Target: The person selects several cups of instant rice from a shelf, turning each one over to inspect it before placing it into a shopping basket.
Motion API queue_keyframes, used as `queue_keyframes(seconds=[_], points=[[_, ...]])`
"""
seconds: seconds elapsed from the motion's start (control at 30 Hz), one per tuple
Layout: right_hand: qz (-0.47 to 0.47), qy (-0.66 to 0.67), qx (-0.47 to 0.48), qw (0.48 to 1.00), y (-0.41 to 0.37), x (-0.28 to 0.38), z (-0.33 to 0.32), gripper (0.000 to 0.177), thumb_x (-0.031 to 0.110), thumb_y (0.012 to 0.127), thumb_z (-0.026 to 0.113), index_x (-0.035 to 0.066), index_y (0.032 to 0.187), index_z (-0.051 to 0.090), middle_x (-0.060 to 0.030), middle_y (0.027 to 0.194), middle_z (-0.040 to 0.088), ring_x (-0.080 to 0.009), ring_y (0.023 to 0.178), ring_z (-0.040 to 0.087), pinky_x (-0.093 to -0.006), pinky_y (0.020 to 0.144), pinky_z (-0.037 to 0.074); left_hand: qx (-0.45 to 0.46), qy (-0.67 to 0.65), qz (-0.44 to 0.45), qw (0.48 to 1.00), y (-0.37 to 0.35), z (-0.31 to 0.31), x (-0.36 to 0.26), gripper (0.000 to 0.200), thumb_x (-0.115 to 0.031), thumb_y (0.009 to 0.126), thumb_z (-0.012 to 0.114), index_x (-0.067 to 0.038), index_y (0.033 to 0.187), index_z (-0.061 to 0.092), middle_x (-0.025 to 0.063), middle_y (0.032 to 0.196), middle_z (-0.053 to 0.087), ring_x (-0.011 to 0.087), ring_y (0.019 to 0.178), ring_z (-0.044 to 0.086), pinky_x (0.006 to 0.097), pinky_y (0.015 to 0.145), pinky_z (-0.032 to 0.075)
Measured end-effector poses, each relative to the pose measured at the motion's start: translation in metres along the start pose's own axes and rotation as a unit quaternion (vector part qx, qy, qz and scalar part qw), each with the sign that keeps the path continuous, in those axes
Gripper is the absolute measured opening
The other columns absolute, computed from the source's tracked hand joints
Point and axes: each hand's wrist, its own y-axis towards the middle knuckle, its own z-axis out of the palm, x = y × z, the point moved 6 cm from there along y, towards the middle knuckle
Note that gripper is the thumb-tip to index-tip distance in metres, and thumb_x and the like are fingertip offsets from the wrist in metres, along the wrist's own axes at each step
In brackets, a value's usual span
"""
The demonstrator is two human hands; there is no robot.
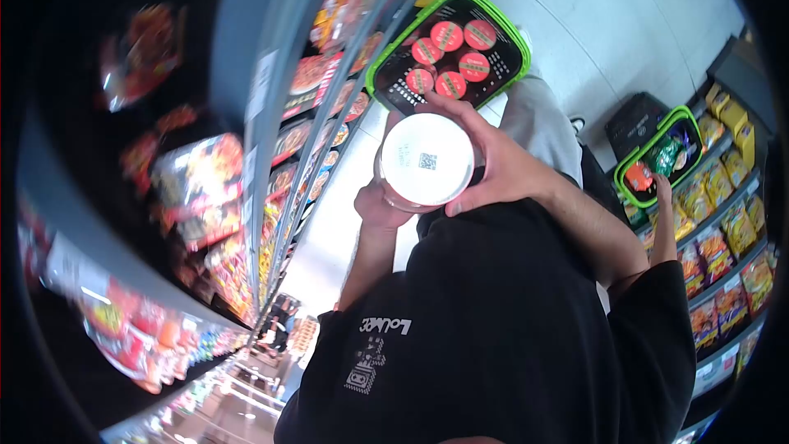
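Head view, centre of frame: left hand point(376, 207) and right hand point(503, 163) are clamped around the side of a round white tub point(415, 146), an arrangement leaving its code-printed face uncovered, while a green-rimmed basket point(503, 18) at upper centre contains red-topped containers point(446, 35).

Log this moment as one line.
left hand: holding white tub; right hand: holding same tub; tub: printed end toward camera; green-rimmed basket: red-topped tubs inside

Left fingers point(383, 207), right fingers point(450, 108) around white-ended container point(419, 152); red-lidded containers point(446, 35) in green-rimmed basket point(505, 56).
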Motion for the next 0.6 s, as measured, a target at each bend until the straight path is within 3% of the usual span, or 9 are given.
queue_keyframes(seconds=[0.1,0.13,0.17,0.27,0.33,0.37,0.43,0.5,0.6], points=[[-0.073,-0.082,0.029,0.993,-0.002,0.050,0.047,0.122,0.030,0.064,0.101,0.002,0.159,0.031,-0.0191,0.152,0.048,-0.0313,0.144,0.048,-0.0444,0.120,0.037,-0.013,-0.043,0.063,0.997,-0.028,0.034,-0.009,0.079,-0.037,0.102,0.057,-0.006,0.166,0.023,0.0183,0.162,0.041,0.0343,0.147,0.045,0.0500,0.120,0.040],[-0.112,-0.156,-0.012,0.981,-0.005,0.060,0.055,0.117,0.028,0.062,0.102,0.002,0.155,0.035,-0.0184,0.150,0.050,-0.0316,0.142,0.050,-0.0439,0.118,0.039,-0.011,-0.009,0.087,0.996,-0.035,0.044,-0.016,0.067,-0.039,0.109,0.045,-0.006,0.165,0.026,0.0176,0.161,0.041,0.0322,0.147,0.045,0.0501,0.121,0.038],[-0.153,-0.227,-0.054,0.960,-0.004,0.072,0.063,0.113,0.027,0.061,0.102,0.003,0.151,0.039,-0.0176,0.148,0.051,-0.0320,0.139,0.052,-0.0435,0.116,0.041,-0.135,0.144,0.103,0.975,-0.046,0.046,-0.020,0.074,-0.046,0.109,0.045,-0.006,0.166,0.019,0.0170,0.164,0.038,0.0328,0.148,0.044,0.0505,0.121,0.038],[-0.229,-0.241,-0.060,0.941,0.004,0.090,0.096,0.108,0.028,0.059,0.103,0.004,0.143,0.040,-0.0182,0.140,0.052,-0.0330,0.131,0.055,-0.0447,0.111,0.045,-0.092,0.145,0.234,0.957,-0.071,0.090,-0.037,0.084,-0.042,0.106,0.057,-0.007,0.167,0.011,0.0169,0.167,0.032,0.0327,0.149,0.042,0.0507,0.122,0.036],[-0.295,-0.288,-0.080,0.908,0.007,0.113,0.119,0.110,0.030,0.057,0.104,0.004,0.141,0.038,-0.0191,0.134,0.050,-0.0346,0.128,0.053,-0.0461,0.108,0.046,-0.031,0.313,0.350,0.882,-0.092,0.123,-0.050,0.105,-0.037,0.095,0.077,-0.008,0.167,0.007,0.0170,0.168,0.028,0.0319,0.150,0.040,0.0491,0.123,0.034],[-0.308,-0.292,-0.055,0.904,0.008,0.122,0.130,0.110,0.030,0.057,0.104,0.004,0.141,0.038,-0.0191,0.134,0.050,-0.0346,0.128,0.053,-0.0461,0.108,0.046,-0.031,0.308,0.378,0.873,-0.101,0.128,-0.055,0.105,-0.037,0.095,0.077,-0.008,0.167,0.007,0.0170,0.168,0.028,0.0319,0.150,0.040,0.0491,0.123,0.034],[-0.336,-0.347,-0.060,0.874,0.004,0.139,0.151,0.111,0.030,0.056,0.105,0.005,0.140,0.037,-0.0197,0.136,0.048,-0.0356,0.129,0.051,-0.0466,0.106,0.046,-0.028,0.321,0.396,0.860,-0.116,0.129,-0.061,0.120,-0.034,0.082,0.091,-0.008,0.167,0.010,0.0173,0.166,0.030,0.0312,0.149,0.041,0.0470,0.123,0.034],[-0.365,-0.369,-0.028,0.855,-0.002,0.162,0.174,0.112,0.029,0.056,0.104,0.004,0.143,0.039,-0.0203,0.137,0.045,-0.0363,0.128,0.050,-0.0473,0.105,0.046,-0.012,0.299,0.442,0.845,-0.128,0.129,-0.072,0.120,-0.039,0.079,0.093,-0.007,0.166,0.016,0.0166,0.163,0.035,0.0300,0.148,0.043,0.0453,0.122,0.035],[-0.418,-0.423,0.030,0.803,-0.011,0.184,0.198,0.113,0.028,0.056,0.104,0.004,0.148,0.044,-0.0193,0.133,0.045,-0.0345,0.120,0.051,-0.0439,0.098,0.049,0.019,0.251,0.417,0.873,-0.150,0.148,-0.084,0.120,-0.050,0.077,0.090,-0.003,0.165,0.022,0.0175,0.159,0.043,0.0281,0.148,0.044,0.0445,0.123,0.034]])
